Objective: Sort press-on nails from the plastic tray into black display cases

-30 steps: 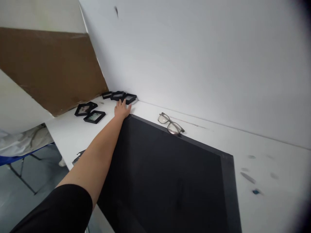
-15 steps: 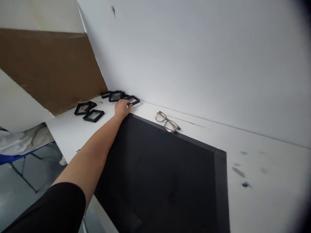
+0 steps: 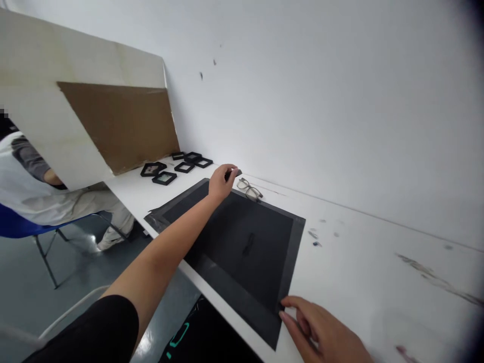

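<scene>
My left hand (image 3: pixel 221 182) reaches over the far edge of a large black mat (image 3: pixel 249 237), its fingers closed on a small black picture frame (image 3: pixel 236 173). Most of that frame is hidden behind the fingers. At the mat's near right edge is my right hand (image 3: pixel 321 330), thumb and forefinger pinched at the border. The mat lies flat on the white table (image 3: pixel 340 282). Several more black frames lie in the far left corner, among them an empty-looking one (image 3: pixel 184 167) and one with a greenish picture (image 3: pixel 164 178).
Eyeglasses (image 3: pixel 249 189) lie just beyond the mat's far edge. A white wall (image 3: pixel 321 101) rises behind the table, and a partition with a brown panel (image 3: pixel 128 126) stands at the left. Past it, a person in light trousers (image 3: pixel 83 204) sits on a blue chair (image 3: pixel 13 222).
My left hand has lifted from the frame group and moved right, over the mat's far edge, with a black frame. My right hand has come into view at the mat. The view has shifted.
</scene>
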A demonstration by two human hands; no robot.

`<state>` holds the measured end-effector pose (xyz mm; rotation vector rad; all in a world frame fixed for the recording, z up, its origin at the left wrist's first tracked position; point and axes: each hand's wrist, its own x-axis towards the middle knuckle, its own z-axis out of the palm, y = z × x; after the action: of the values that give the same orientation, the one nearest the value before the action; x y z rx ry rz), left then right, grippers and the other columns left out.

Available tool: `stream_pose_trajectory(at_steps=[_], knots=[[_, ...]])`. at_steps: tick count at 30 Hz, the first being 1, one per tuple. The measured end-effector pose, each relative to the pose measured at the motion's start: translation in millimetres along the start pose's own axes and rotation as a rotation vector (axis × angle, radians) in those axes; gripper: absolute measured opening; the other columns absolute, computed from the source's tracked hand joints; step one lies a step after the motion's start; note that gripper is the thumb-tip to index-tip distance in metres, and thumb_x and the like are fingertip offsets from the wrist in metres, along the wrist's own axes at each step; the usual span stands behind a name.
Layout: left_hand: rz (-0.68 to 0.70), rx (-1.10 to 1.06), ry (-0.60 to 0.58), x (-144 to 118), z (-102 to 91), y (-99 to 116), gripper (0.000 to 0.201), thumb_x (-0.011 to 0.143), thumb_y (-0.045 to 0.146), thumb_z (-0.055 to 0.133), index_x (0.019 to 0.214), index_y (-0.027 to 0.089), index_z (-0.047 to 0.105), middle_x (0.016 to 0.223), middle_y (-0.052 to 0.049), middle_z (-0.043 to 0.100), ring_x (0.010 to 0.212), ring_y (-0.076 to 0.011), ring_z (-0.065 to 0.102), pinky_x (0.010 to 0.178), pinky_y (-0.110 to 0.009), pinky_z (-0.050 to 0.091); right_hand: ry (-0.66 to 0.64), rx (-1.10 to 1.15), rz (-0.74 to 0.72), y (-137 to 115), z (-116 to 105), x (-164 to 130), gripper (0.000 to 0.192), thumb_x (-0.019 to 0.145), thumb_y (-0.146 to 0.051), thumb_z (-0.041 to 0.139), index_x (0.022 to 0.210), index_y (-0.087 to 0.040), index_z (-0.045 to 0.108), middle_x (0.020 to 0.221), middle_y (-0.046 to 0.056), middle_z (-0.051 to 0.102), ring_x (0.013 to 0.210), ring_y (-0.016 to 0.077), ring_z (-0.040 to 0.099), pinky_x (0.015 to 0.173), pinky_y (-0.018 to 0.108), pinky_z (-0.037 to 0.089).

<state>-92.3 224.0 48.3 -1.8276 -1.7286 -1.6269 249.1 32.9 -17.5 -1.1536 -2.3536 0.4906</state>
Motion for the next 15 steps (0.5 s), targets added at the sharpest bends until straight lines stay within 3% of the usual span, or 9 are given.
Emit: stream_pose_trajectory(at_steps=[4, 7, 9, 12, 15], knots=[[-0.079, -0.209, 0.149, -37.0, -21.2, 72.4, 0.035, 0.102, 0.047, 0.047, 0.116, 0.018, 0.061, 0.106, -0.007, 0.066, 0.093, -0.0169, 0.064, 0.088, -0.038, 0.056, 0.055, 0.008, 0.067, -7.1, -6.2, 2.1, 0.029, 0.094, -0.053, 0.053, 0.1, -0.029, 0.069, 0.06, -0.005, 0.058, 0.048, 0.0132, 0.058, 0.046, 0.023, 0.045], [-0.065, -0.364, 0.112, -91.2, -37.3, 133.0, 0.042, 0.104, 0.055, 0.037, 0.106, 0.023, 0.064, 0.098, -0.007, 0.068, 0.09, -0.0177, 0.065, 0.085, -0.035, 0.054, 0.209, 0.055, 0.063, -13.8, -12.5, -0.4, 0.032, 0.093, -0.054, 0.055, 0.108, -0.028, 0.065, 0.061, -0.006, 0.055, 0.046, 0.0114, 0.053, 0.048, 0.023, 0.043], [-0.033, -0.469, 0.018, -134.9, -47.9, 167.5, 0.044, 0.104, 0.053, 0.035, 0.096, 0.024, 0.068, 0.092, -0.007, 0.07, 0.087, -0.0179, 0.066, 0.081, -0.034, 0.055, 0.3, 0.079, 0.08, -19.2, -17.5, -3.3, 0.039, 0.094, -0.054, 0.055, 0.122, -0.026, 0.058, 0.068, -0.006, 0.059, 0.05, 0.0114, 0.055, 0.054, 0.024, 0.046], [0.024, -0.61, -0.152, -192.6, -61.4, 197.8, 0.049, 0.105, 0.049, 0.033, 0.088, 0.024, 0.071, 0.082, -0.006, 0.072, 0.077, -0.0169, 0.068, 0.072, -0.032, 0.055, 0.397, 0.101, 0.09, -26.8, -21.5, -9.1, 0.045, 0.096, -0.048, 0.053, 0.132, -0.021, 0.051, 0.076, -0.002, 0.065, 0.057, 0.0124, 0.06, 0.06, 0.024, 0.049], [0.053, -0.702, -0.215, -224.5, -68.3, 202.0, 0.055, 0.105, 0.049, 0.029, 0.085, 0.023, 0.073, 0.075, -0.007, 0.072, 0.069, -0.0168, 0.068, 0.068, -0.031, 0.055, 0.432, 0.095, 0.04, -31.4, -18.2, -13.2, 0.034, 0.096, -0.041, 0.051, 0.12, -0.02, 0.06, 0.079, 0.001, 0.069, 0.065, 0.0144, 0.065, 0.067, 0.025, 0.05]])
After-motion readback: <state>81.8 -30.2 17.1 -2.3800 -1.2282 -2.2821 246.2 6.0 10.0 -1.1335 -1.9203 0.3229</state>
